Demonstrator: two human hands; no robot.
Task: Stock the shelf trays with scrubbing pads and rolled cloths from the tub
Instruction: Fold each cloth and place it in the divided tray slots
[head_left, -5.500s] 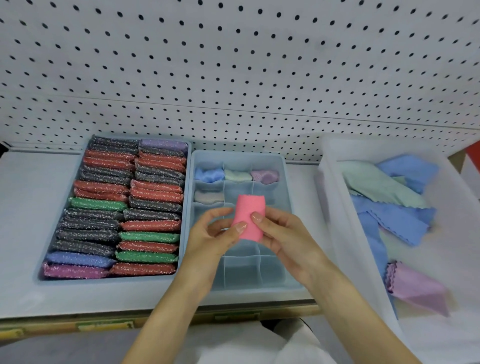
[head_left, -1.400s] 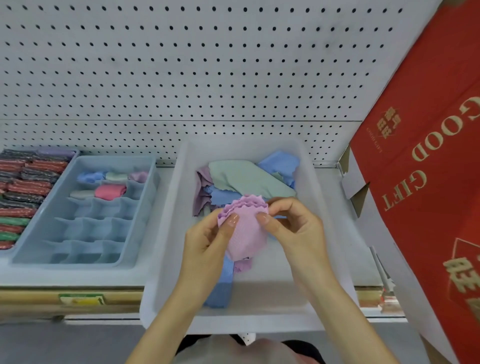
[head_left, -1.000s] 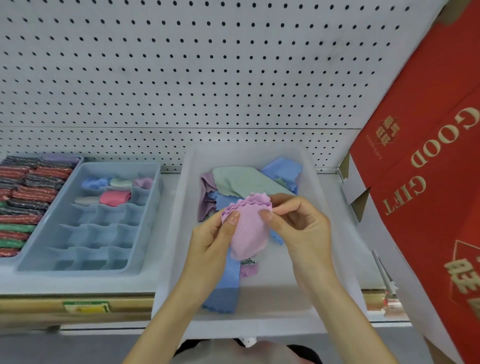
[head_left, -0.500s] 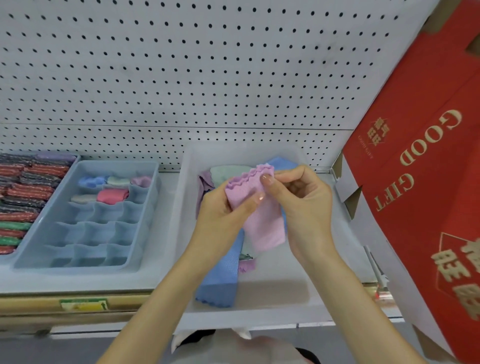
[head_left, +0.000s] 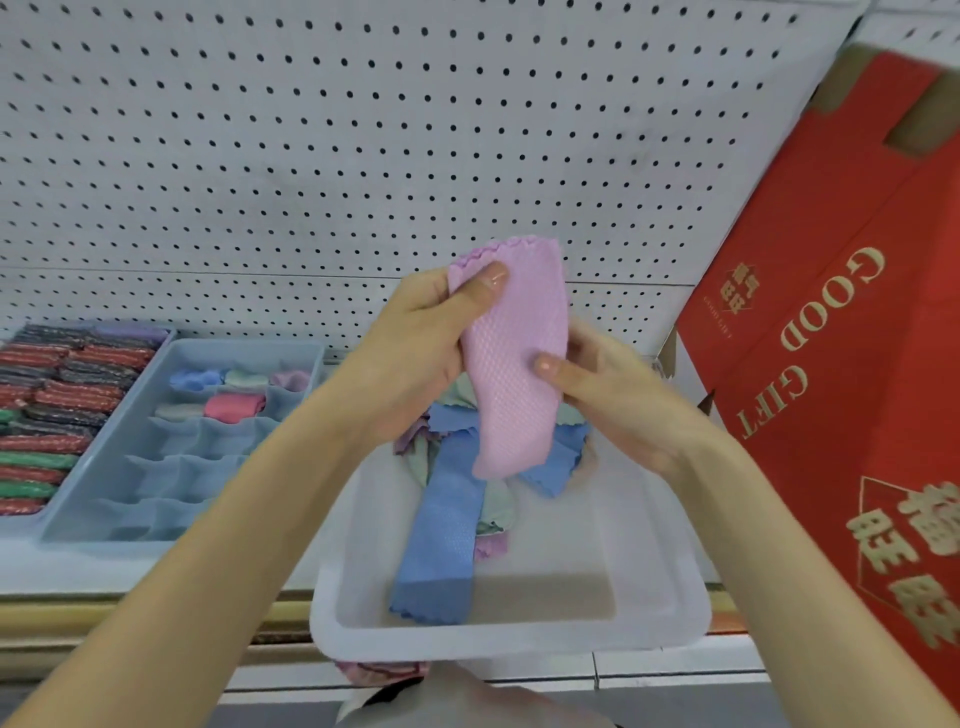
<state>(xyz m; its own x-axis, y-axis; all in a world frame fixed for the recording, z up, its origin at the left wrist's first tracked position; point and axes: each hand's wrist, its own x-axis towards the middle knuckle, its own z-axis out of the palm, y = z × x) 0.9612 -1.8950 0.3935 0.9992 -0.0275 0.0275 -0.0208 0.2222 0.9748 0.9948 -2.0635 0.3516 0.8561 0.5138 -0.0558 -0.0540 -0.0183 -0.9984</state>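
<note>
The left hand (head_left: 421, 353) pinched the top edge of the lilac cloth (head_left: 514, 364) between thumb and fingers, and the right hand (head_left: 618, 400) pinched its right side lower down, thumb in front and fingers behind. The cloth hung flat and open in the air above the far half of the tub (head_left: 509, 644), not yet rolled. A few things could go wrong from there. The cloth looked thin and floppy, so if one pinch let go it would likely drop back onto the blue cloth (head_left: 447, 530) and the other loose ones in the tub. That would do no harm, but the roll would have to start over. If it were rolled too loosely, it could spring open once put down in the divided tray (head_left: 78, 519) to the left and spill into the next little box; rolled too fat, it might not fit beside the pink roll (head_left: 234, 405) at all. The near end of the tub seemed to stick out past the front of the shelf (head_left: 156, 566), so a push from an arm could tip it. The red box (head_left: 831, 364) leaned close on the right — a wide move of the right elbow might bump it.
</note>
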